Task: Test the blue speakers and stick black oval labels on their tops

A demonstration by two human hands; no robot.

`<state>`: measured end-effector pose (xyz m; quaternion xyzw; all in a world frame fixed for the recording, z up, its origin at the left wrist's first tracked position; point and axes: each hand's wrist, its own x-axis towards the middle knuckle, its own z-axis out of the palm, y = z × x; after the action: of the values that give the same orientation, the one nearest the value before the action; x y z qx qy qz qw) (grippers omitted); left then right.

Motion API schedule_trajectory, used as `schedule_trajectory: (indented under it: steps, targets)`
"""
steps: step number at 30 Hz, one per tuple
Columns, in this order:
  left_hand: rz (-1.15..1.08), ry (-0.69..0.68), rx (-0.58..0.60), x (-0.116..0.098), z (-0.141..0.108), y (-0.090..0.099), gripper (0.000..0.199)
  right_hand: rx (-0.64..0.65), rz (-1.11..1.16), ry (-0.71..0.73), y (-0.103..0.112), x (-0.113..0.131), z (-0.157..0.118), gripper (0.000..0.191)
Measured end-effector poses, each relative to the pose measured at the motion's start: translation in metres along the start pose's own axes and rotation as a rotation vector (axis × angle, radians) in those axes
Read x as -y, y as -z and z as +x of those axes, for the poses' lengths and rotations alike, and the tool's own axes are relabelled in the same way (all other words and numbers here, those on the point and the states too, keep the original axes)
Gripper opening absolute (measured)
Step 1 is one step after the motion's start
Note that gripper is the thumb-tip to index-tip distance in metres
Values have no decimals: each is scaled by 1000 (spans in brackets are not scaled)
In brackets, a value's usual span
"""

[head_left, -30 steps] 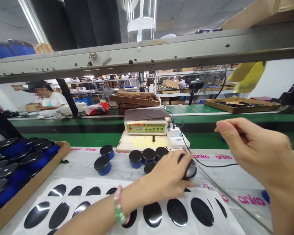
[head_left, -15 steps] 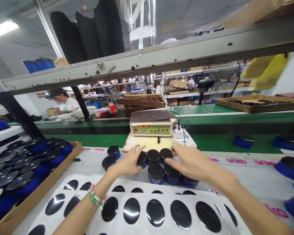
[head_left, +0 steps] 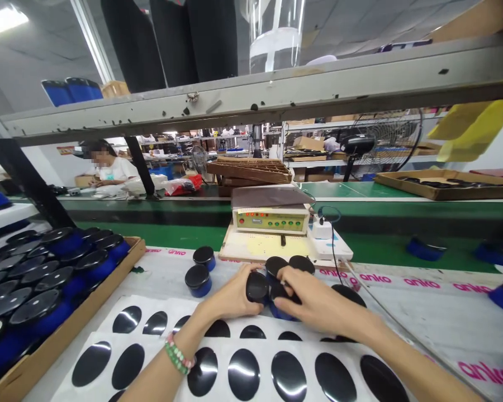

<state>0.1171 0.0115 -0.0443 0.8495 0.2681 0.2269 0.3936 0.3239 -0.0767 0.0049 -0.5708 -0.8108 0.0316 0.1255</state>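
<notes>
Blue jars (head_left: 276, 279) with black lids huddle on the worktop (head_left: 423, 312) just in front of the tester (head_left: 271, 219). Left hand (head_left: 230, 298) has its grip closed on one jar (head_left: 257, 287); right hand (head_left: 314, 301) cups the cluster beside it, grip curled over them. Two more jars (head_left: 201, 271) stand left of the tester, near a tray (head_left: 75, 318).

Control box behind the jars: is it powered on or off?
On. The control box shows a row of lit red lights along the top of its front panel.
</notes>
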Motion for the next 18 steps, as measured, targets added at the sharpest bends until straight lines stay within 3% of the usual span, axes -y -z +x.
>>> schedule_trajectory:
  steps: [4,6,10,13,18]
  targets:
    - [-110,15,52,7,-3,4,104,-23,-44,-92,0,-13,29,17]
    - [-160,1,8,11,-3,3,97,19,-51,-108,-4,-18,48,22]
    - [-224,-18,-193,21,3,0,66,97,7,-101,-4,-23,76,28]
    - [-240,-40,-320,24,8,-1,65,66,120,-75,7,-17,81,27]
    - [-287,-97,-407,18,12,1,64,4,360,3,17,7,80,27]
